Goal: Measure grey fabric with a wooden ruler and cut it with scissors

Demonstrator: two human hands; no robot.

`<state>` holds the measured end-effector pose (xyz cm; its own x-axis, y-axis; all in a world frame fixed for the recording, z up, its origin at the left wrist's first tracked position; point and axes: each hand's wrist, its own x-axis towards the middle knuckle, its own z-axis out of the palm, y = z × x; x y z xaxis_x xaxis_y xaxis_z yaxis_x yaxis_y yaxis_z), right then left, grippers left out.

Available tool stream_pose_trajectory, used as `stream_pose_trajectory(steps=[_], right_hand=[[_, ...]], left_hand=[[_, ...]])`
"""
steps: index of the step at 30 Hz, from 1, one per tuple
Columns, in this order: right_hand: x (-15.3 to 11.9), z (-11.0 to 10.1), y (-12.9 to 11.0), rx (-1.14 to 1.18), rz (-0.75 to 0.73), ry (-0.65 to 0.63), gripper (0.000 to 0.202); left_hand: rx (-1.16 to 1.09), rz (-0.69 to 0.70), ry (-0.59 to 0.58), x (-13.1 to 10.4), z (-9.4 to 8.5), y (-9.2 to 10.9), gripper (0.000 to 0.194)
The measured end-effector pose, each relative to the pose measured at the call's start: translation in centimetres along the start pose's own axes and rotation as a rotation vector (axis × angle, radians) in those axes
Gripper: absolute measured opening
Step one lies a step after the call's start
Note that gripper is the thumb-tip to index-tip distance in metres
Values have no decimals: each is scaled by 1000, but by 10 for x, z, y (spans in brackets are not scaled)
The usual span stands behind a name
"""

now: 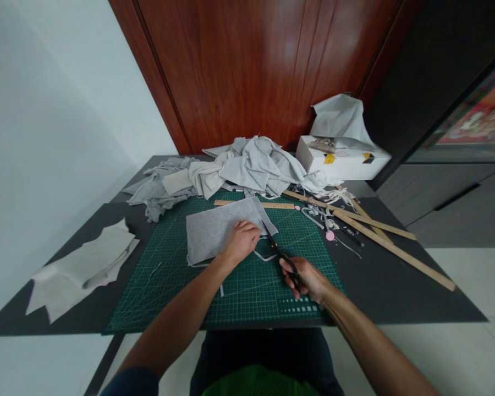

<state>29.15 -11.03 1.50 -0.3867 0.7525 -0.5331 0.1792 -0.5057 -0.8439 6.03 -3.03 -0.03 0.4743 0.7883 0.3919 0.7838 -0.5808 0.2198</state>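
Observation:
A grey piece of fabric (214,231), roughly rectangular, lies on the green cutting mat (247,308). My left hand (244,237) is closed on it near its right end, fingers bent together against the cloth. In my right hand (303,276) is a pair of black scissors (275,248), my fingers around the handles. The blades reach up and left onto the right end of the fabric, close to my left fingertips. A thin grey strip (264,257) curls on the mat below the blades.
Crumpled grey and white cloths (256,165) are heaped at the back. A white box (342,159) stands at the back right. Wooden rulers (396,250) cross on the right among strips and cords. Folded pale fabric (86,264) lies left. A short ruler (278,205) sits behind the fabric.

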Motion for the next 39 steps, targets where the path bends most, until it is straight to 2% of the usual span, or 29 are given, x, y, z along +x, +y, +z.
stream_pose_trajectory(steps=[9, 19, 30, 39], right_hand=[[4, 1, -6, 14, 2, 9, 56], [8, 5, 0, 3, -19, 51, 52], [9, -1, -4, -12, -8, 12, 49], [11, 1, -5, -13, -7, 29, 46]], left_hand=[[-19, 24, 34, -1, 2, -1, 29], [-10, 16, 45, -1, 5, -2, 29], [-27, 19, 32, -2, 3, -1, 28], [-35, 37, 41, -3, 2, -1, 28]])
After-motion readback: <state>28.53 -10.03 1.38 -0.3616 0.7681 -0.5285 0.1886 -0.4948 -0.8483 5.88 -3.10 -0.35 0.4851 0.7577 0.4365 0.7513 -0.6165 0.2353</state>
